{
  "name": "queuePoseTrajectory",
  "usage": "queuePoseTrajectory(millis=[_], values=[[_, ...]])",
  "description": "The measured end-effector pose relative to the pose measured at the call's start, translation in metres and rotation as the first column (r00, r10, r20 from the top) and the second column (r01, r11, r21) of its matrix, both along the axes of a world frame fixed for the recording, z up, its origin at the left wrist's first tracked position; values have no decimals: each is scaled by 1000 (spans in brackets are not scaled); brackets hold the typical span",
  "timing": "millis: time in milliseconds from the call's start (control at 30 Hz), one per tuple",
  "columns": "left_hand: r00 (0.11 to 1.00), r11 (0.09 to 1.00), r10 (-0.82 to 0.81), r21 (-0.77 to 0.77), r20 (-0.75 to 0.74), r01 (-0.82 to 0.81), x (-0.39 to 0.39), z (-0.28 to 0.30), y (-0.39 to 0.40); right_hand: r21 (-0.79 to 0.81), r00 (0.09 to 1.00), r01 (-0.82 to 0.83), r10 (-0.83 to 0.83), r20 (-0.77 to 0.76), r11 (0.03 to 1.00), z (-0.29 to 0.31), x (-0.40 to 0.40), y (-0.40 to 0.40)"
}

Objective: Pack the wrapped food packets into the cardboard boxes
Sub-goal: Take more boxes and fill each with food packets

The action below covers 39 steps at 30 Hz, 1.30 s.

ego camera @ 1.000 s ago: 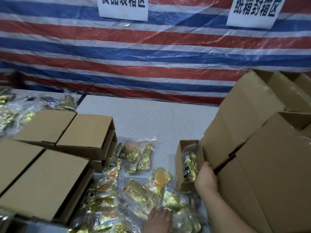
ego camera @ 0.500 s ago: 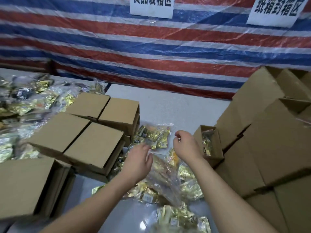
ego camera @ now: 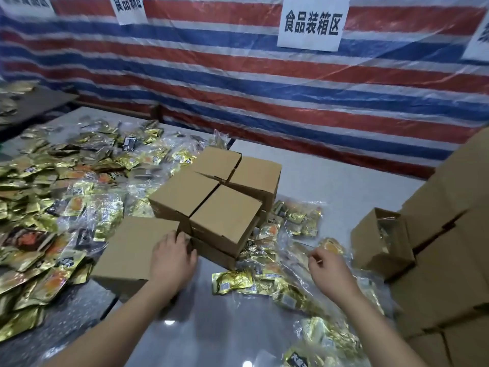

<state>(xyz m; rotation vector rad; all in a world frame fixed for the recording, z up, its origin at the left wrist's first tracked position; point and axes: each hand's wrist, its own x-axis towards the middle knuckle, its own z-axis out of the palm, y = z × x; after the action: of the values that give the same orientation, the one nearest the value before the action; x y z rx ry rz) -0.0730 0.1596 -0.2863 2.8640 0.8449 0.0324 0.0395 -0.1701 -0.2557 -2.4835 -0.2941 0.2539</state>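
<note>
A: Where are the packets (ego camera: 232, 282)?

B: Loose ones lie on the table (ego camera: 330, 181) between the two hands; a far bigger heap (ego camera: 53, 207) covers the left of it; some sit bundled in clear bags (ego camera: 299, 215) beside the stacked boxes (ego camera: 209, 197).

A: And the hands?

B: The left hand (ego camera: 172, 258) rests on a closed box (ego camera: 129, 250), fingers spread over its far right corner; the right hand (ego camera: 330, 271) hovers above the loose packets with fingers curled; whether it pinches the clear film under it I cannot tell.

A: How will a packet handle?

B: Light, I judge, and soft; the foil is glossy, so likely slippery; the flat sealed edge looks the best place to pinch, since the middle bulges and would give under the fingers; the bundles in clear bags will sag and slide if lifted by one corner, so I would take them from beneath or by both ends.

A: Fragile?

B: Probably not, though the wrap may crease or tear against a cardboard edge.

A: Where do they go?

B: One open box (ego camera: 381, 239) stands at the right against the big cartons (ego camera: 449, 221), with packets already showing inside; it is light card and could tip if a packet is pushed in hard; steadying it with the other hand seems wise.
</note>
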Motion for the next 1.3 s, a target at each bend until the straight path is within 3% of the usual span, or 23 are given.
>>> queuePoseTrajectory(millis=[67,133,300,500,600,700,800,933,1100,1300], values=[[977,995,98,-1,-191,-100,-14,-16,20,-8,999,-32,32,-17,999,-3,-11,8],[948,988,142,-10,-283,-151,-23,-32,31,-11,998,-48,47,-33,999,-7,-20,17],[949,989,124,114,-291,-95,-29,-33,29,-34,995,-72,69,-72,997,-13,-38,32],[954,986,44,164,-297,5,-55,41,11,25,995,-66,68,-70,997,-1,-42,36],[974,989,-138,34,-182,147,-75,86,-1,130,995,-86,93,-47,988,19,-42,39],[955,937,-290,-221,-57,271,-65,109,-35,234,954,-224,262,-145,946,42,-48,46],[910,847,-409,-346,61,404,-40,97,-69,168,908,-364,390,-155,916,49,-54,42],[852,758,-522,-439,36,483,-12,57,-88,67,952,-262,269,-147,963,24,-61,12],[865,769,-498,-487,-51,414,-5,5,-96,-22,969,-159,152,-195,987,-35,-86,2],[942,804,-333,-514,28,300,-10,-36,-98,0,977,-92,90,-192,996,-75,-99,19]])
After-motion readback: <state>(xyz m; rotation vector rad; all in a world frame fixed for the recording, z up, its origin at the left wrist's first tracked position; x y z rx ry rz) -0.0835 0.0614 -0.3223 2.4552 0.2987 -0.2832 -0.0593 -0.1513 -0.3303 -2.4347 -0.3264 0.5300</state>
